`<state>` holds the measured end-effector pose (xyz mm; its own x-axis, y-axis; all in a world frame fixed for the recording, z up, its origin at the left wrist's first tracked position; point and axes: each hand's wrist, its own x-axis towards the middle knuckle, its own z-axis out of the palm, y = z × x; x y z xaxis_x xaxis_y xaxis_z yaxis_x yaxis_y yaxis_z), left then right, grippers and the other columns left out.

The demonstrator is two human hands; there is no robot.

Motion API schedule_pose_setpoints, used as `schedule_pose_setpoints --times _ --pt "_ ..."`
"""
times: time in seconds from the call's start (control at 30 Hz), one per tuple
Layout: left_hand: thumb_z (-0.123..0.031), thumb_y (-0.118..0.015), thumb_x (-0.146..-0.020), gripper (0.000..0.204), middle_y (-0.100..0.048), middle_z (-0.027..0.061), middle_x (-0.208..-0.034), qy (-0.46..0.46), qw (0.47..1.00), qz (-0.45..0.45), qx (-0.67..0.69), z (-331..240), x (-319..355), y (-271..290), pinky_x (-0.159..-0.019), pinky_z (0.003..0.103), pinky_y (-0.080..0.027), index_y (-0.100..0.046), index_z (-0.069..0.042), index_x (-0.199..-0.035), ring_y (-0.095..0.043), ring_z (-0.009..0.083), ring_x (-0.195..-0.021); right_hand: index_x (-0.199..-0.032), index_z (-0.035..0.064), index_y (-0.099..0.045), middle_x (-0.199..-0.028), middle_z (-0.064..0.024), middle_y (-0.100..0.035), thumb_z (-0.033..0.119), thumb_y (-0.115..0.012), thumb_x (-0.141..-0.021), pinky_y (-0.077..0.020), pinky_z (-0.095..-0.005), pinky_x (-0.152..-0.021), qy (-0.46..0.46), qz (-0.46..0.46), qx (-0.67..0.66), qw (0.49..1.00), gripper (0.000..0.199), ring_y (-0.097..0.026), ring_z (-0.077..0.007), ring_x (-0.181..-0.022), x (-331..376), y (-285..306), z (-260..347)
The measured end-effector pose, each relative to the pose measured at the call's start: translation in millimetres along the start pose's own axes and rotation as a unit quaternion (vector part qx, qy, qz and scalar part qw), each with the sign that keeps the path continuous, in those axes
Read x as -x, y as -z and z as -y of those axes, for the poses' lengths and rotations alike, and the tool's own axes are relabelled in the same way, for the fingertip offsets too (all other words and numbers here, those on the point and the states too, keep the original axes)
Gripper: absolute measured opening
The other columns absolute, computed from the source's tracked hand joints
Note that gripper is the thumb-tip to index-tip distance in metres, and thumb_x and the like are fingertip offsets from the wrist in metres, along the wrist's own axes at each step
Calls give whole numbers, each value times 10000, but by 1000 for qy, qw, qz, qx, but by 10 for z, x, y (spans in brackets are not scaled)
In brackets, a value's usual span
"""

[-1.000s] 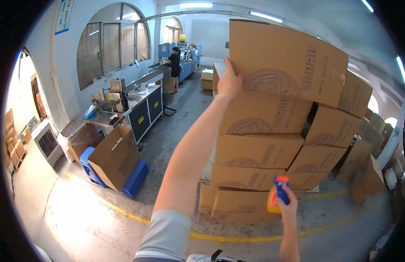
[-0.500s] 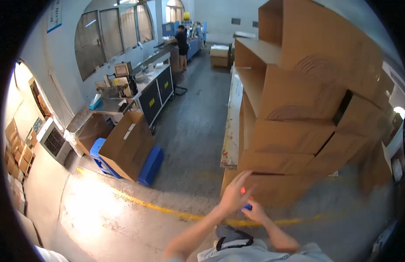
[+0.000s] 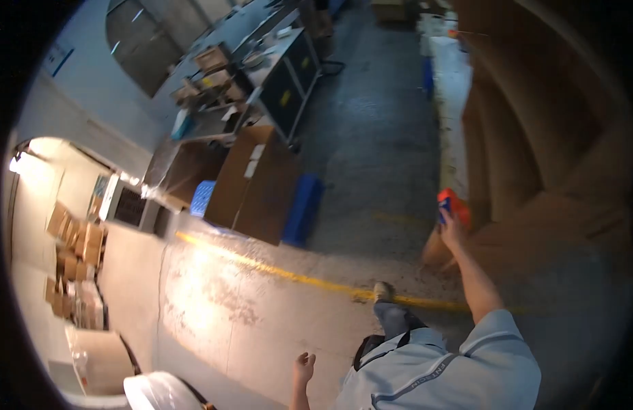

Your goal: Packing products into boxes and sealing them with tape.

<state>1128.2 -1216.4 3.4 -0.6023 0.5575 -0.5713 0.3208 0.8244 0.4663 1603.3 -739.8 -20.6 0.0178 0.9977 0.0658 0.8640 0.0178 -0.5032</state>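
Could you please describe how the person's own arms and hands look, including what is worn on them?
The left hand and right hand are bare, without gloves. The right forearm is uncovered below a short, pale grey sleeve with a darker stripe. The left sleeve is not visible.

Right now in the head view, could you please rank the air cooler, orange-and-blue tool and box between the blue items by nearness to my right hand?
1. Orange-and-blue tool, in your right hand.
2. Box, left of the hand.
3. Air cooler, farther left, past the box.
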Motion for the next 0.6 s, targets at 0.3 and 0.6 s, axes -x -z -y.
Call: schedule_pose_setpoints --times 0.3,0.6 --pt "-424 -692 -882 575 -727 159 -949 131 984 86 83 230 -832 64 -770 322 -541 -630 39 -1219 -701 193 -839 -1488 242 -375 -1394 -224 -429 101 -676 -836 -396 -499 -1071 -129 18 185 974 732 -458 -412 -1273 -558 -776 -32" --pt "-412 -701 -880 596 -723 159 -941 84 981 152 89 -265 -2116 239 -755 335 -544 -614 50 -1246 -692 196 -824 -1510 238 -352 -1363 -197 -448 41 -599 -898 -399 -486 -1080 -254 120 224 933 689 -453 -365 -1284 -825 -462 472"
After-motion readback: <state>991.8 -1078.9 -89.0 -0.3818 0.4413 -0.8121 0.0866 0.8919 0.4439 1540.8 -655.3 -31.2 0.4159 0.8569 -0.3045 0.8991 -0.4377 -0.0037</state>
